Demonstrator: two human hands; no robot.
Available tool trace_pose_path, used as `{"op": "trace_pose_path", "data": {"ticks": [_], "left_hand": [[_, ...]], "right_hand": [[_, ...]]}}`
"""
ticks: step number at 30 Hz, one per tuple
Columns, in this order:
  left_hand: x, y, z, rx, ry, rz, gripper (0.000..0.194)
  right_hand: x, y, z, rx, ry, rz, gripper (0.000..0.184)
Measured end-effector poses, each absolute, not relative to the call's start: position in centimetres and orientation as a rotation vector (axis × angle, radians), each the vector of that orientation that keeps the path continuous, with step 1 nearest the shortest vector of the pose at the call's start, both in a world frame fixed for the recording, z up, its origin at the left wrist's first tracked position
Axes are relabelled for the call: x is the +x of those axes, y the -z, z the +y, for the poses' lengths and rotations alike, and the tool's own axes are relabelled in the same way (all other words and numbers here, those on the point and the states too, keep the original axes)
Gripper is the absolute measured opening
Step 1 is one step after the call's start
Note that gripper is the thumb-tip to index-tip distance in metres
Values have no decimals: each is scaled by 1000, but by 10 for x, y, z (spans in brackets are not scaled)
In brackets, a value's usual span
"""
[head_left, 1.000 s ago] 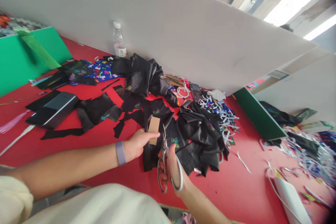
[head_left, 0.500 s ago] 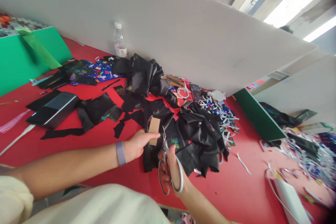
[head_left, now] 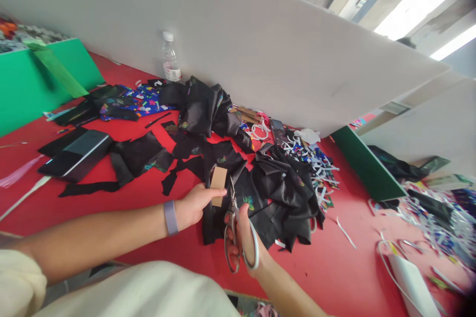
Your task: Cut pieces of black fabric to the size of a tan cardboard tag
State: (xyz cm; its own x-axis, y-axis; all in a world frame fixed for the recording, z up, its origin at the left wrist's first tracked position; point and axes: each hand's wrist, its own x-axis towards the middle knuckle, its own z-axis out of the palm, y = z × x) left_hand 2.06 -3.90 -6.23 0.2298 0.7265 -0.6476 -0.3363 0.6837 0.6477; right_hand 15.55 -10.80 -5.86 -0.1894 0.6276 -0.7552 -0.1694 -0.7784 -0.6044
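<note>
My left hand (head_left: 195, 204) is closed, its thumb lying across a tan cardboard piece (head_left: 219, 179) and pressing it onto black fabric (head_left: 241, 189) printed with small coloured motifs. My right hand (head_left: 242, 233) grips the large pale handles of a pair of scissors (head_left: 233, 206). The blades point away from me, just right of the card and my left thumb, over the fabric. Whether the blades are cutting into the cloth cannot be made out. To the right, a crumpled heap of black fabric (head_left: 284, 178) touches the piece under the scissors.
Black scraps (head_left: 139, 156) and a dark box-shaped device (head_left: 80, 155) with a white cable lie left on the red table (head_left: 148, 218). A plastic bottle (head_left: 170, 59) stands by the white partition (head_left: 241, 34). White-and-coloured trimmings (head_left: 322, 168), a green board (head_left: 366, 163) and a white device (head_left: 412, 282) are right.
</note>
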Motion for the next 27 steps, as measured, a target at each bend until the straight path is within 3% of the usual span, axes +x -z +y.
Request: {"op": "trace_pose_path", "data": {"ticks": [27], "left_hand": [[22,61,-40,398,-763,1102,31]], "right_hand": [[157,54,-110,-1632,-1913,-562,83]]}}
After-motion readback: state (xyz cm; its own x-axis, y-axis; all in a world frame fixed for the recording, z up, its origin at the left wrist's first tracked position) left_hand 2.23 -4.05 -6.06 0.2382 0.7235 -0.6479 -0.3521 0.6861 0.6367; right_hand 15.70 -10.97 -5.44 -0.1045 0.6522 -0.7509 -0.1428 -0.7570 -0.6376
